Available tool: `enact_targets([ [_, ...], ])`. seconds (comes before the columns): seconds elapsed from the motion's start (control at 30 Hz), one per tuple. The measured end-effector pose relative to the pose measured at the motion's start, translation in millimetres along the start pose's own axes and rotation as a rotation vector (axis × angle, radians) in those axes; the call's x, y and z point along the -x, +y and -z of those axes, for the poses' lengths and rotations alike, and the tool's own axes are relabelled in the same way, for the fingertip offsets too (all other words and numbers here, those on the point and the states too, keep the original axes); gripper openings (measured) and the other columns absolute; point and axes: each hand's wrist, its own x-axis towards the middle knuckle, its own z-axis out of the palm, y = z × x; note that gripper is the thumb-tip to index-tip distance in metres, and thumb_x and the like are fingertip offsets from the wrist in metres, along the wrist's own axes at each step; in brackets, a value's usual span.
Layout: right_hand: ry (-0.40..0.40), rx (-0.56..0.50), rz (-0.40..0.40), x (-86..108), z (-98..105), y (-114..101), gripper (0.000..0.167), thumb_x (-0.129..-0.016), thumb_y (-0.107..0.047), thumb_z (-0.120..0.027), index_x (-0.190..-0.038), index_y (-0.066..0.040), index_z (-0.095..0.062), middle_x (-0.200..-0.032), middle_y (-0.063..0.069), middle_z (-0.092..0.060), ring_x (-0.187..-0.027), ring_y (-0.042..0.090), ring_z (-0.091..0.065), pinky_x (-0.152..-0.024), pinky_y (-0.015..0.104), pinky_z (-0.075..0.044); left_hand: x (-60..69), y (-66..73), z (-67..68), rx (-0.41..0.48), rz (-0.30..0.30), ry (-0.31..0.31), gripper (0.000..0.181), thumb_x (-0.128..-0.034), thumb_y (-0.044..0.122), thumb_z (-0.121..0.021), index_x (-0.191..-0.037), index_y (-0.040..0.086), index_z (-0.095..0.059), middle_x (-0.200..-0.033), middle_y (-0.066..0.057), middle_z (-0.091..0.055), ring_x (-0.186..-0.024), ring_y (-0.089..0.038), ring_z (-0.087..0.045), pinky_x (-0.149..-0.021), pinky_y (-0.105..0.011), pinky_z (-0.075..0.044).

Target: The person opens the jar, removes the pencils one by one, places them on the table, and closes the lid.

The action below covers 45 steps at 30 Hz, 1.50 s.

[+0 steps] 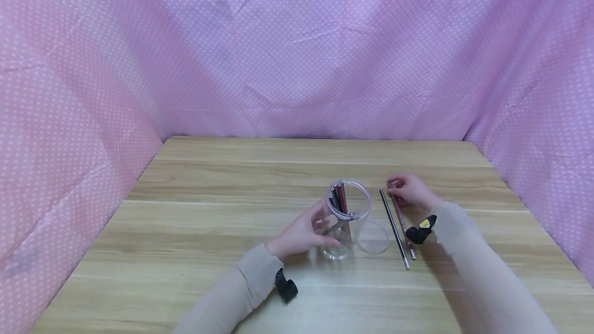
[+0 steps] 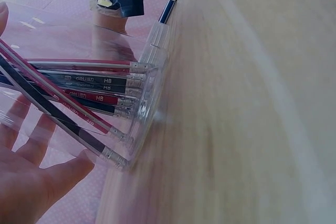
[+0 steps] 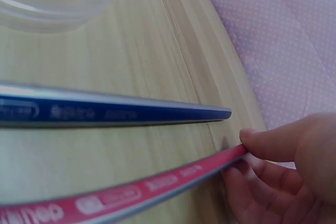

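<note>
A clear plastic jar (image 1: 368, 207) stands upright on the table, and my left hand (image 1: 301, 231) grips its side. Several red and dark pencils (image 2: 94, 82) lean inside it, metal-ferruled ends at the bottom in the left wrist view. To the jar's right, my right hand (image 1: 413, 191) pinches the far end of a red-and-silver pencil (image 3: 173, 179) between thumb and fingers. Whether that pencil's far end is raised from the table is hard to tell. Beside it lies a blue-and-silver pencil (image 3: 115, 109), untouched and roughly parallel.
A clear round lid (image 1: 373, 237) lies on the wooden table (image 1: 185, 220) between the jar and the loose pencils. Pink dotted cloth (image 1: 297, 66) hangs behind the table and along both sides.
</note>
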Motion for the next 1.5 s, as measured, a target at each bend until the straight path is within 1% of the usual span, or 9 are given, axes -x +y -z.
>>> enact_targets([
  [0.13, -0.004, 0.016, 0.004, 2.6, -1.1, -2.2, 0.037, -0.092, -0.005, -0.056, -0.124, 0.012, -0.047, -0.106, 0.027, -0.058, -0.077, 0.014, -0.062, -0.068, 0.030, -0.059, -0.3, 0.6, -0.4, 0.002, 0.010, 0.006, 0.094, -0.0739, 0.000, -0.077, -0.150, 0.018, -0.025, -0.148, -0.006, -0.041, -0.138, -0.027, -0.035, -0.111, -0.036, -0.035],
  [0.3, 0.003, 0.044, 0.021, 6.5, -3.6, -3.0, 0.034, -0.091, -0.004, -0.058, -0.120, 0.011, -0.050, -0.101, 0.024, -0.059, -0.076, 0.015, -0.062, -0.065, 0.029, -0.059, -0.4, 1.1, -1.5, 0.007, 0.016, 0.009, 0.095, -0.0732, -0.001, -0.077, -0.150, 0.018, -0.024, -0.147, -0.007, -0.042, -0.138, -0.028, -0.035, -0.111, -0.037, -0.036],
  [0.53, 0.023, 0.130, 0.078, 8.6, -7.2, -0.2, 0.030, -0.088, -0.001, -0.059, -0.115, 0.012, -0.054, -0.094, 0.022, -0.062, -0.074, 0.017, -0.061, -0.062, 0.027, -0.056, 1.0, 2.9, -3.0, 0.018, 0.040, 0.022, 0.096, -0.0727, 0.000, -0.077, -0.150, 0.019, -0.024, -0.148, -0.005, -0.042, -0.138, -0.027, -0.035, -0.111, -0.036, -0.036],
  [0.77, 0.031, 0.116, 0.076, 9.3, -10.2, -0.1, 0.029, -0.088, 0.000, -0.058, -0.114, 0.012, -0.054, -0.088, 0.018, -0.061, -0.068, 0.014, -0.059, -0.059, 0.027, -0.054, 1.0, 1.6, -3.2, 0.017, 0.030, 0.021, 0.097, -0.0726, -0.002, -0.077, -0.150, 0.019, -0.024, -0.149, -0.005, -0.041, -0.138, -0.026, -0.035, -0.111, -0.035, -0.036],
  [0.93, 0.037, 0.129, 0.074, 11.0, -10.6, -2.2, 0.029, -0.088, 0.000, -0.059, -0.114, 0.012, -0.054, -0.087, 0.017, -0.061, -0.068, 0.013, -0.059, -0.060, 0.027, -0.055, 0.5, 0.8, -2.6, 0.010, 0.023, 0.019, 0.097, -0.0725, -0.001, -0.077, -0.151, 0.019, -0.023, -0.149, -0.005, -0.040, -0.139, -0.026, -0.034, -0.111, -0.035, -0.035],
  [1.13, 0.046, 0.131, 0.078, 11.5, -9.6, -3.0, 0.030, -0.088, -0.002, -0.060, -0.113, 0.012, -0.055, -0.087, 0.017, -0.063, -0.069, 0.014, -0.060, -0.059, 0.025, -0.053, 0.2, 0.6, -1.1, 0.017, 0.036, 0.016, 0.097, -0.0730, 0.000, -0.078, -0.151, 0.018, -0.023, -0.149, -0.005, -0.040, -0.138, -0.026, -0.034, -0.111, -0.034, -0.035],
  [1.33, 0.042, 0.108, 0.057, 14.5, -2.3, -7.5, 0.035, -0.089, -0.005, -0.058, -0.119, 0.013, -0.051, -0.093, 0.023, -0.064, -0.071, 0.015, -0.061, -0.059, 0.025, -0.054, 0.4, 2.7, 0.9, 0.016, 0.042, 0.011, 0.096, -0.0739, 0.001, -0.077, -0.151, 0.021, -0.023, -0.150, -0.004, -0.039, -0.138, -0.027, -0.034, -0.112, -0.038, -0.035],
  [1.5, 0.079, 0.129, 0.106, 18.1, 6.4, -14.0, 0.038, -0.089, -0.004, -0.056, -0.121, 0.014, -0.049, -0.095, 0.026, -0.062, -0.069, 0.017, -0.061, -0.058, 0.029, -0.055, 0.4, 3.8, 2.8, 0.002, 0.026, 0.003, 0.096, -0.0739, 0.002, -0.078, -0.151, 0.020, -0.023, -0.150, -0.004, -0.038, -0.139, -0.026, -0.034, -0.112, -0.038, -0.035],
])
